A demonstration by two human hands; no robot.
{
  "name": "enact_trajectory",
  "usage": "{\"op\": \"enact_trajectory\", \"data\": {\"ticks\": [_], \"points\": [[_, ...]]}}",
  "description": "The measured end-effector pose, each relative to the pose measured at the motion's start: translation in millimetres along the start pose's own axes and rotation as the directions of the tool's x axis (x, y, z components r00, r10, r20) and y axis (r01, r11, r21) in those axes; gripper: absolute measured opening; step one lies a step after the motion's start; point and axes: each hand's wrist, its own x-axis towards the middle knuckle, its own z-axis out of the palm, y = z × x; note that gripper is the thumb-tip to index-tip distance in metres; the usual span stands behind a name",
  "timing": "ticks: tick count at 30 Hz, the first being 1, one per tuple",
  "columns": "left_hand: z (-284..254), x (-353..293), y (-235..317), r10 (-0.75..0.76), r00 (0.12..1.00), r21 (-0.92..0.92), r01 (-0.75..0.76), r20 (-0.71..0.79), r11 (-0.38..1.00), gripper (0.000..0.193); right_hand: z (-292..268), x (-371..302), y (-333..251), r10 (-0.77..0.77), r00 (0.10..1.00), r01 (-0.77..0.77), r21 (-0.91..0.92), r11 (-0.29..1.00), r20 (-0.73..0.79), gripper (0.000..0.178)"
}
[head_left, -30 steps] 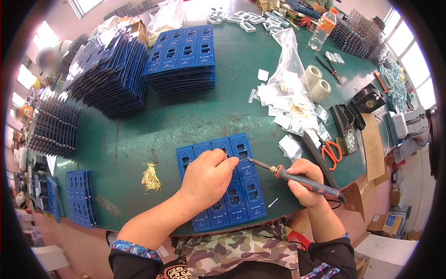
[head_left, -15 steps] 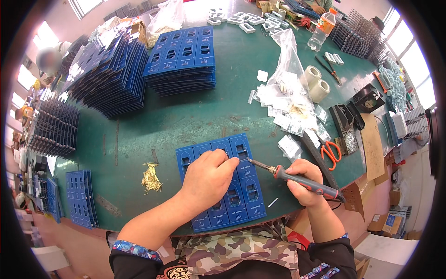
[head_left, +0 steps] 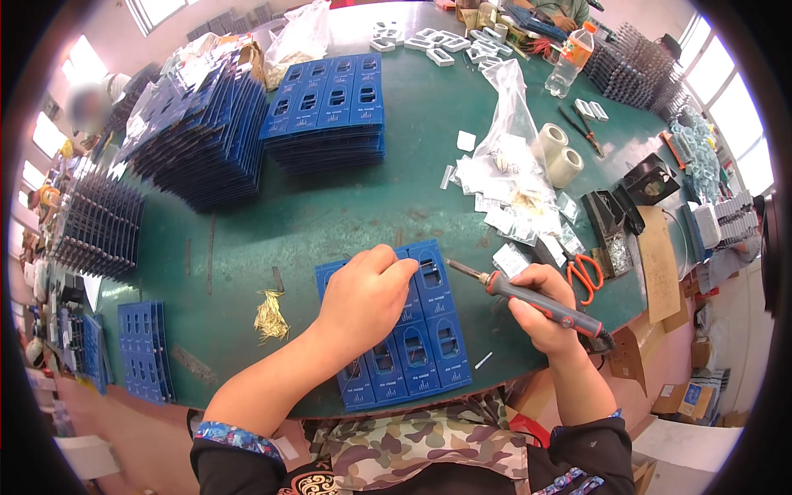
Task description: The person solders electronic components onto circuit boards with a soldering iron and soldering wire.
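My left hand (head_left: 368, 294) is closed in a pinch over the upper part of a blue panel of circuit boards (head_left: 424, 381); whatever its fingertips hold is hidden. The panel lies flat near the table's front edge, with rows of oval outlines and dark cut-outs. In my right hand (head_left: 543, 318) is a soldering iron (head_left: 569, 318) with a grey and red handle, gripped like a pen. Its metal tip points left, at the panel's upper right edge. A small heap of thin gold-coloured pins (head_left: 270, 317) lies left of the panel.
Tall stacks of blue panels (head_left: 322, 107) stand at the back left. To the right are small plastic bags (head_left: 513, 186), rolls of tape (head_left: 564, 167), orange-handled scissors (head_left: 585, 279), a black box (head_left: 611, 231) and a small fan (head_left: 651, 179). A plastic bottle (head_left: 571, 62) stands farther back.
The soldering iron's tip has moved slightly up and away from the left fingertips. My left hand has risen a little, still pinched over the panel.
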Motion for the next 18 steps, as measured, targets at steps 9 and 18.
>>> {"op": "enact_trajectory", "data": {"ticks": [9, 18], "points": [[5, 0, -1, 0.002, 1.0, 0.035, -0.002, 0.01, 0.999, 0.018, 4, 0, 12, -0.053, 0.999, 0.053, 0.001, 0.999, 0.01, 0.02], [7, 1, -2, 0.017, 1.0, 0.047, -0.017, 0.012, 0.999, 0.017, 5, 1, 12, -0.072, 0.997, 0.072, 0.004, 0.997, 0.023, 0.02]]}}
